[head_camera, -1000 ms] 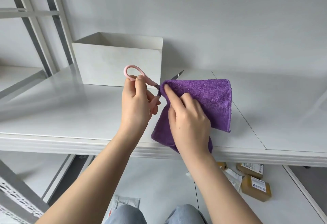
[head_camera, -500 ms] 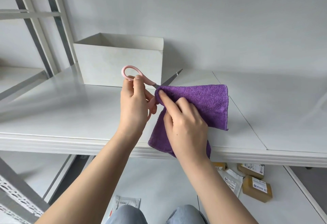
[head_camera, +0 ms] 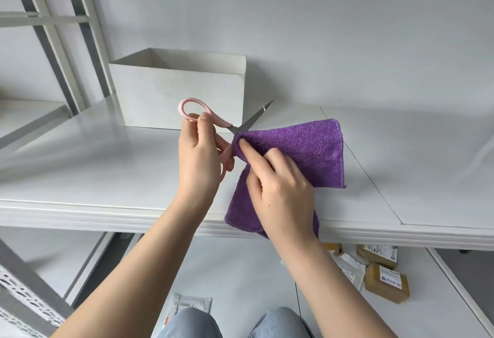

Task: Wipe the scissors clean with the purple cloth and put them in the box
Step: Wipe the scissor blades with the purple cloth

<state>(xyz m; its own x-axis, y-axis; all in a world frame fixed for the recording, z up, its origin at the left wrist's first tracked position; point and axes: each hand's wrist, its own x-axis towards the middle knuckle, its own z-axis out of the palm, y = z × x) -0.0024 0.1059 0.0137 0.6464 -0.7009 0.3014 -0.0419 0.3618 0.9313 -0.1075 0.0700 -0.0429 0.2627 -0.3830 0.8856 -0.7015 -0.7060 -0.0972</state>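
cloth (head_camera: 302, 150): fuzzy terry | scissors (head_camera: 251, 121): matt metal, pink plastic | box (head_camera: 176, 97): matt card

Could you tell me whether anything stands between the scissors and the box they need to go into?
Nothing visible does. The scissors, held by the left hand, sit just in front of the open-topped box; only the purple cloth wraps one blade.

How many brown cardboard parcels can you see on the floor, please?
3: brown cardboard parcels under the table's right end, front, behind, one peeking left. Others may be hidden.
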